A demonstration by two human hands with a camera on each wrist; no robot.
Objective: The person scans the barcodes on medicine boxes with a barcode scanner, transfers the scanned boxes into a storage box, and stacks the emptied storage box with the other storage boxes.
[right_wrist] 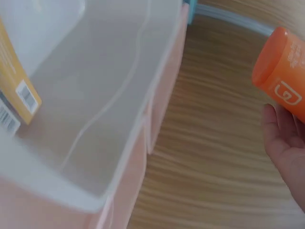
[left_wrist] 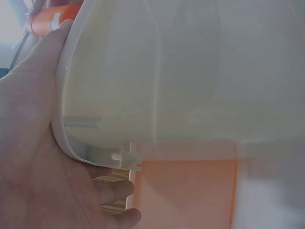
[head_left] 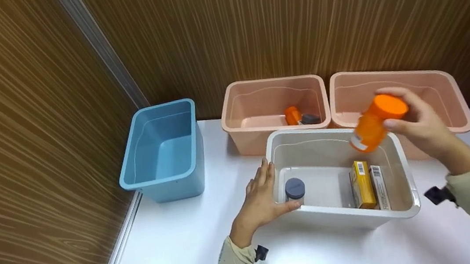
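1. A person's right hand (head_left: 420, 126) holds an orange bottle (head_left: 371, 127) in the air, at the right of the scene. Thumb and fingers are clamped on it at its lid end.
2. The bottle is tilted, lid far and right, base near and left. In the head view it overlaps the far rim of a white bin (head_left: 350, 211); which bin it hangs directly over, I cannot tell.
3. The left hand (head_left: 256, 202) rests on the white bin's near left corner. Its thumb stands well apart from the fingers, which lie straight along the left rim.
4. Inside the white bin, a dark-lidded jar (head_left: 295, 188) stands at the left; a yellow box (head_left: 362, 184) and a white box (head_left: 379, 186) stand upright at the right.
5. Farther back are a left pink bin (head_left: 253, 141), with a smaller orange bottle (head_left: 293, 115) inside, and a right pink bin (head_left: 357, 96). A blue bin (head_left: 174, 179) is at far left.
6. For good handling, I judge, the base should clear every rim and both boxes, the pinch should stay firm without squeezing, and the left hand should steady its corner.
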